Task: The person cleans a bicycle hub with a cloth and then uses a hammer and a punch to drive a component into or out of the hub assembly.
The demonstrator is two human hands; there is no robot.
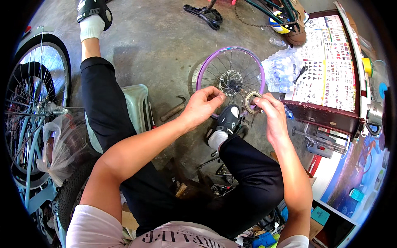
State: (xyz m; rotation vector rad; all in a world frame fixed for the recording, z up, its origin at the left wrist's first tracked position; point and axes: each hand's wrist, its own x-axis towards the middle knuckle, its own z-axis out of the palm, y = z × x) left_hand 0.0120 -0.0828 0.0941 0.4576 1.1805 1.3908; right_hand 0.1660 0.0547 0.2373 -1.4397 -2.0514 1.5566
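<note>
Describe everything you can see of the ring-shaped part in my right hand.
The ring-shaped part is round, with a pale, metallic-looking band around a darker inner area; finer detail is too small to make out. The right hand grips it at its right side, partly covering it. It is held with a broad face toward the camera, near the lower right of the purple-rimmed wheel in the picture. The left hand is apart from it.

Purple colours the wheel rim (pixel 200 76), silver the metal ring (pixel 247 103), grey the floor (pixel 153 53) and black the trousers (pixel 256 169). At far right, a ball (pixel 280 27) wears blue, yellow and white; at left, a bicycle frame (pixel 43 199) is pale blue.
</note>
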